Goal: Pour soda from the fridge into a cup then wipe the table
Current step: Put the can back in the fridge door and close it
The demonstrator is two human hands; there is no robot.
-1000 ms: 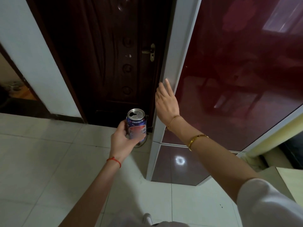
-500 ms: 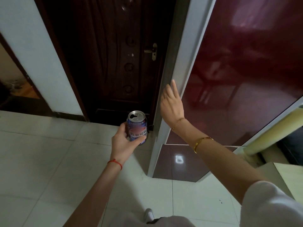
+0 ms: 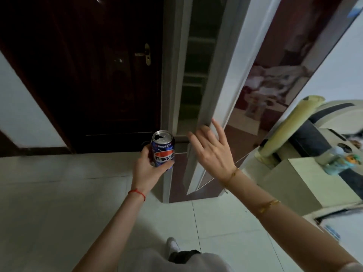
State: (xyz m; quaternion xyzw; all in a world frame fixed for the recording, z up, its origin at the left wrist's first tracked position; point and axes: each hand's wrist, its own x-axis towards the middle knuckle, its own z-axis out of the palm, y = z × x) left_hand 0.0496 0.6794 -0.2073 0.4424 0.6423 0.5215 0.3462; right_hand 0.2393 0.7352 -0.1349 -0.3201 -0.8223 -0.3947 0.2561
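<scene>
Beside fridge door [image 3: 222, 79], left hand [image 3: 146, 167] grips soda can [image 3: 163, 152].

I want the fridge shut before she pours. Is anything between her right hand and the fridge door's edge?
Nothing visible. The right hand is open, fingertips at the edge of the fridge door, which stands ajar. The soda can, in the left hand, sits left of that path.

Chinese Pepsi wordmark "百事可乐" on the blue soda can [image 3: 163, 151].
</scene>
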